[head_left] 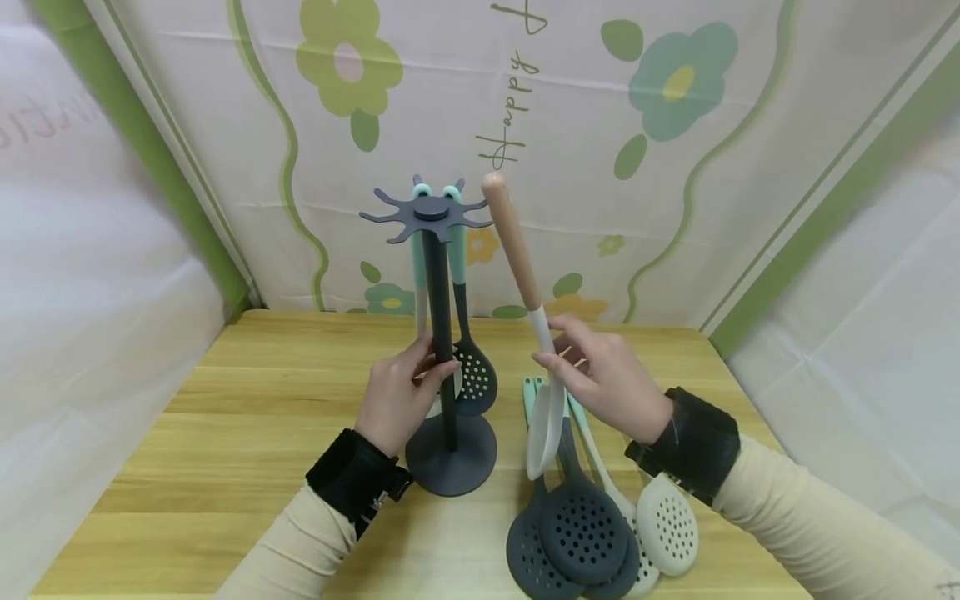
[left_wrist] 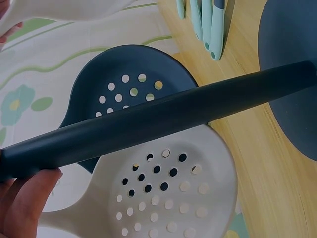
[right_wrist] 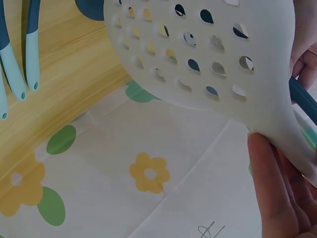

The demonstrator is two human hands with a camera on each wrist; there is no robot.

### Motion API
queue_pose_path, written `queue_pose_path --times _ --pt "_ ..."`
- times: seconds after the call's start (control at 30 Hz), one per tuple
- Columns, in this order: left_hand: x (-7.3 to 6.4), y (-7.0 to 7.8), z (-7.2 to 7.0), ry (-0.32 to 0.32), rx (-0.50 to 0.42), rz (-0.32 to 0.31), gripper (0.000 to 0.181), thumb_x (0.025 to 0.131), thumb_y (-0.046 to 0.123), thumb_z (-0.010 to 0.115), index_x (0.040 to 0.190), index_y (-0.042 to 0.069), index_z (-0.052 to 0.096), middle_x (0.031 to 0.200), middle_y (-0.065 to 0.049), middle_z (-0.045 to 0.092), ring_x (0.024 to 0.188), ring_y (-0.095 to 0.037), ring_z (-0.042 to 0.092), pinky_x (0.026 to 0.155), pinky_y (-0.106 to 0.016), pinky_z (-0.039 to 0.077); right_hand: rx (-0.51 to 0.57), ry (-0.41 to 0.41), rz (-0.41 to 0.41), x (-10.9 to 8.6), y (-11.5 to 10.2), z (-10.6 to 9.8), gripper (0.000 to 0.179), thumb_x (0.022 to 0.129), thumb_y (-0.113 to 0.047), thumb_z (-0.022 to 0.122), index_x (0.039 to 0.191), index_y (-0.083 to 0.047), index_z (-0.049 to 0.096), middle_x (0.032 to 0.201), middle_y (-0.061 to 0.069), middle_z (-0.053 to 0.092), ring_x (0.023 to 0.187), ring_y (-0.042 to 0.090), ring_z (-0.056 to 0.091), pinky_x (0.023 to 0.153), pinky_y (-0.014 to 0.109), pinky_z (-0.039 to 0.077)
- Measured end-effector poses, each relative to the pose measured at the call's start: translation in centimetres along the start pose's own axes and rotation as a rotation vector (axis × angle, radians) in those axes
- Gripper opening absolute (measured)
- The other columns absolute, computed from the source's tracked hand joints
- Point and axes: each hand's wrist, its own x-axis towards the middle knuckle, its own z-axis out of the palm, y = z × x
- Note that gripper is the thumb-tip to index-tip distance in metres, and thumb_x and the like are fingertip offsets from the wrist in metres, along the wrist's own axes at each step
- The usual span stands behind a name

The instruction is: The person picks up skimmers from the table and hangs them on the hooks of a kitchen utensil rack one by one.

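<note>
My left hand [head_left: 397, 387] grips the dark post of a utensil stand [head_left: 437, 287], which has a round base and a hooked top. Two perforated skimmers with mint handles hang behind the post, a dark skimmer [left_wrist: 94, 74] and a white skimmer [left_wrist: 213, 153]. My right hand [head_left: 611, 379] pinches the neck of another white skimmer [right_wrist: 173, 54] between thumb and fingers. Its wood-coloured handle [head_left: 513, 242] points up and tilts left, close to the stand's hooks; its perforated head hangs down over a pile of utensils.
On the wooden table [head_left: 247, 467], right of the stand, lie several dark skimmers [head_left: 585, 571] and pale ones, overlapping, their mint handles toward the back. A white skimmer [head_left: 667, 525] is at the pile's right edge. A flower-printed cloth [head_left: 442, 100] rises behind the table.
</note>
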Motion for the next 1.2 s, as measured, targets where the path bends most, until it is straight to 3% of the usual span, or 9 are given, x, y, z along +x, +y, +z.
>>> queue_pose_path --times 0.77,1.2 --pt "0.2 -0.1 0.0 0.008 0.007 0.019 0.028 0.091 0.009 0.071 0.116 -0.002 0.066 0.102 -0.017 0.075 0.09 -0.029 0.075 0.072 -0.035 0.062 0.031 -0.05 0.027 0.9 0.0 1.2 0.032 0.095 -0.008 0.066 0.125 0.0 0.059 0.09 0.012 0.074 0.074 0.019 0.072 0.066 0.035 0.062" --pt "0.1 -0.1 0.1 0.0 0.025 0.019 0.027 0.091 0.01 0.071 0.115 -0.001 0.065 0.1 -0.017 0.075 0.09 -0.03 0.075 0.071 -0.035 0.062 0.042 -0.086 0.025 1.6 0.1 2.7 0.029 0.098 -0.012 0.063 0.126 -0.006 0.056 0.096 0.013 0.075 0.08 0.021 0.074 0.069 0.034 0.062"
